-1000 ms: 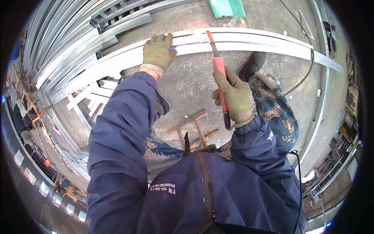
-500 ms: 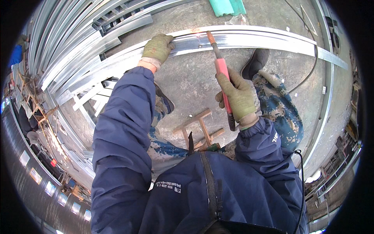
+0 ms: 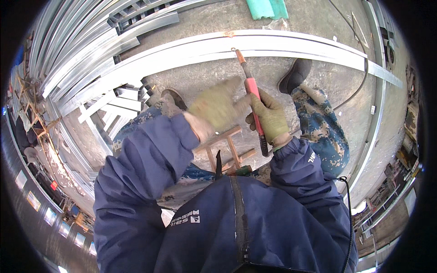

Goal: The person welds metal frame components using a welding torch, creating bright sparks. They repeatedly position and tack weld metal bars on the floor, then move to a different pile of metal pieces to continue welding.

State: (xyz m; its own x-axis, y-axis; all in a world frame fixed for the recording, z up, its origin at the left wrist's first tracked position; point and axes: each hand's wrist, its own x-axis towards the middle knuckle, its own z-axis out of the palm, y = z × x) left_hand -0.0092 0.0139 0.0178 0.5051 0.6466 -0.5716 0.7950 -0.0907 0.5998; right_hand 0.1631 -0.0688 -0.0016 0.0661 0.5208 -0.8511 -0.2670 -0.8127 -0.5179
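In a green work glove, my right hand (image 3: pixel 271 119) is closed around the red grip of a welding torch (image 3: pixel 252 86). The torch's copper-coloured nozzle points away from me and meets the near face of the long metal profiles (image 3: pixel 182 56), beside a small brownish spot. My left hand (image 3: pixel 213 105), gloved too, is blurred by motion. It is over the floor left of the torch grip, off the metal, its fingers stretched out and apart, with nothing visible in them. A rusty-orange mark (image 3: pixel 228 33) shows on the far edge of the profiles.
Stacked metal profiles (image 3: pixel 82 50) fill the far left, with short offcuts (image 3: pixel 120 104) below them. A small wooden stool frame (image 3: pixel 232 145) stands between my legs. A dark cable (image 3: pixel 362 86) crosses the profiles on the right. Green sheet material (image 3: pixel 267 9) lies beyond.
My left hand has let go of the metal profile and moved back toward me and right, near the torch. The torch tip has shifted slightly nearer and left; the glow at the metal is gone.
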